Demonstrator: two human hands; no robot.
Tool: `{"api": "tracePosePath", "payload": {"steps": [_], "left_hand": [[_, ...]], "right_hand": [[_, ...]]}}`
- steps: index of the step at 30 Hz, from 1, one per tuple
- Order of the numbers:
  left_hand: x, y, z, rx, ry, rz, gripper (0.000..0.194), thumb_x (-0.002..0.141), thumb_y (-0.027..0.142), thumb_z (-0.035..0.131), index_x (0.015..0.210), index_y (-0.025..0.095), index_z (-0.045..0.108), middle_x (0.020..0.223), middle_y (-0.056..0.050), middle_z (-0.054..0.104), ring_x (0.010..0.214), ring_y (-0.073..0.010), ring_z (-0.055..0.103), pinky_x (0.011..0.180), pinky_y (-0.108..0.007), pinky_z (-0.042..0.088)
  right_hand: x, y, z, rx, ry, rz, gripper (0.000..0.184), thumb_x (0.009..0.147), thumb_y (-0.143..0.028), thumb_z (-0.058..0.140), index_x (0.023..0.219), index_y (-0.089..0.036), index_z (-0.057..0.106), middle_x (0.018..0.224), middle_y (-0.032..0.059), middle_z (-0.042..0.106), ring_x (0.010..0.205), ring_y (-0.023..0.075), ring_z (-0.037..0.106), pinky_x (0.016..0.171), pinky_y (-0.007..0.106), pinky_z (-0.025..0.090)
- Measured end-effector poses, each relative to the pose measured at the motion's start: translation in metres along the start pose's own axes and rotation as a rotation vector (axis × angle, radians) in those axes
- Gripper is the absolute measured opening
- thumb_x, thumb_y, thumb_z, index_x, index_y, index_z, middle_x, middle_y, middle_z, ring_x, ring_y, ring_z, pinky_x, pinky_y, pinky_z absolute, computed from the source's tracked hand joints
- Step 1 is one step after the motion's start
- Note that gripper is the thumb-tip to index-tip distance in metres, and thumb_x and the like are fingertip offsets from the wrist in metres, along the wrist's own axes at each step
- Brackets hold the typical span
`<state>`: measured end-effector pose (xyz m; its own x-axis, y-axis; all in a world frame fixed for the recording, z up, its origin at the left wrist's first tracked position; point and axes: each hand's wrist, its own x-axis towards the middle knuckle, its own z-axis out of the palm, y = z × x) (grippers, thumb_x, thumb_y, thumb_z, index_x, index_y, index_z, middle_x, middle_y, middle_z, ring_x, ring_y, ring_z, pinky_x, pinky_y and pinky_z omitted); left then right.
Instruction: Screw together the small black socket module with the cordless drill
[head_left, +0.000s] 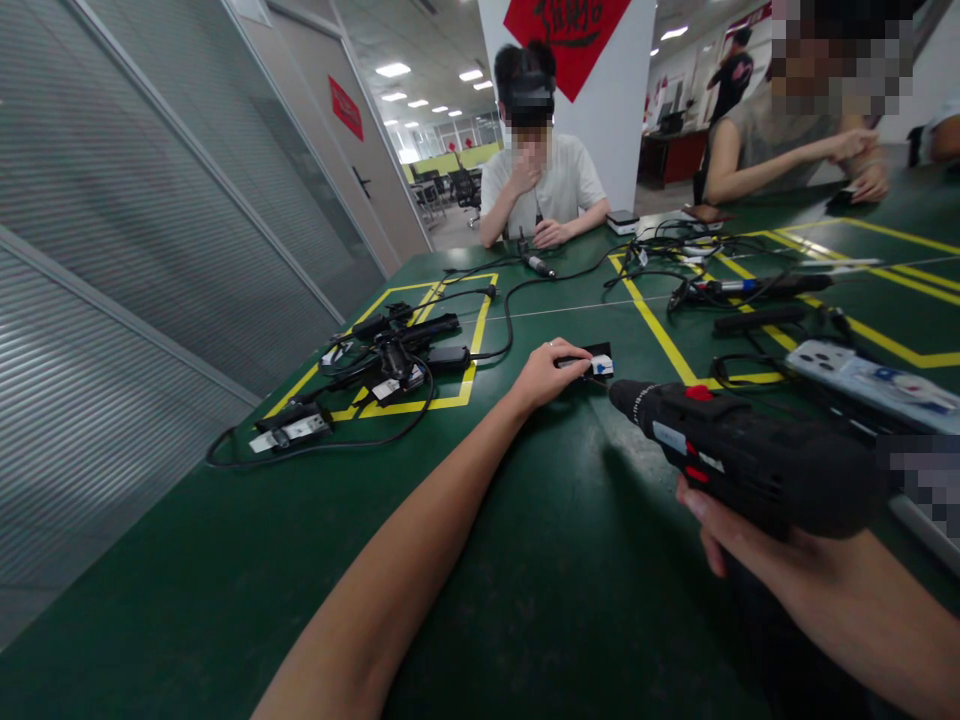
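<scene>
My right hand [757, 530] is wrapped round the handle of a black cordless drill [742, 445] with red accents. The drill points left, and its thin bit ends close to a small black part with a white, blue-marked piece [602, 366] on the green table. My left hand [551, 375] reaches forward over the tabletop, its fingers pressed together on the near left edge of that small part. Those fingers partly cover it, so its full shape is hidden. Whether the bit touches the part, I cannot tell.
Black devices with cables [394, 350] lie on the left in a yellow-taped area. Further right are a power strip [874, 380], a soldering-iron-like tool [750, 287] and tangled cables [675, 245]. One person [544, 180] sits opposite, another person [787, 150] at the far right.
</scene>
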<state>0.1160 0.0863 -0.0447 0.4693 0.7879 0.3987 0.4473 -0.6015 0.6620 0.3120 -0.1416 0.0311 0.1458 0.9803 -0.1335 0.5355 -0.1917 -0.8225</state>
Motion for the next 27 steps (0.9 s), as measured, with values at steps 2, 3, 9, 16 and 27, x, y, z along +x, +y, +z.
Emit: {"api": "tracePosePath", "payload": {"steps": [2,3,9,16,27], "left_hand": [[0.000,0.000,0.000,-0.005,-0.001,0.006,0.027,0.084,0.034,0.058,0.099,0.019,0.073,0.097,-0.006,0.067,0.093,-0.0164,0.060,0.089,-0.030,0.046],[0.000,0.000,0.000,-0.006,-0.003,0.007,0.027,0.084,0.034,0.058,0.099,0.019,0.073,0.097,-0.006,0.067,0.093,-0.0163,0.060,0.089,-0.030,0.046],[0.000,-0.001,0.000,0.005,-0.001,0.003,0.027,0.084,0.034,0.057,0.099,0.018,0.073,0.098,-0.006,0.067,0.094,-0.0164,0.060,0.089,-0.030,0.046],[0.000,-0.002,0.001,0.005,0.002,-0.005,0.026,0.083,0.034,0.058,0.099,0.019,0.073,0.098,-0.006,0.067,0.094,-0.0165,0.060,0.090,-0.031,0.046],[0.000,0.000,0.000,-0.013,0.005,-0.001,0.027,0.083,0.035,0.058,0.098,0.019,0.073,0.098,-0.006,0.067,0.094,-0.0164,0.060,0.091,-0.030,0.046]], "right_hand": [[0.000,-0.003,0.000,0.020,0.011,0.001,0.039,0.059,-0.065,0.054,0.041,-0.030,0.052,0.048,0.0047,0.062,0.049,0.0256,0.062,0.040,0.034,0.048],[0.000,-0.004,0.000,0.010,0.011,-0.002,0.041,0.059,-0.066,0.054,0.040,-0.030,0.051,0.047,0.0053,0.062,0.050,0.0260,0.063,0.039,0.034,0.048],[0.000,0.006,-0.002,-0.085,-0.027,-0.049,0.045,0.069,-0.066,0.050,0.044,-0.029,0.054,0.059,0.0060,0.069,0.066,0.0296,0.069,0.044,0.034,0.049],[0.000,0.006,0.000,-0.071,-0.013,-0.023,0.047,0.067,-0.068,0.048,0.041,-0.029,0.053,0.061,0.0084,0.071,0.069,0.0321,0.070,0.041,0.034,0.047],[0.001,0.007,-0.001,-0.100,-0.006,-0.062,0.046,0.071,-0.065,0.048,0.043,-0.028,0.054,0.062,0.0062,0.072,0.061,0.0278,0.068,0.040,0.032,0.047]]}}
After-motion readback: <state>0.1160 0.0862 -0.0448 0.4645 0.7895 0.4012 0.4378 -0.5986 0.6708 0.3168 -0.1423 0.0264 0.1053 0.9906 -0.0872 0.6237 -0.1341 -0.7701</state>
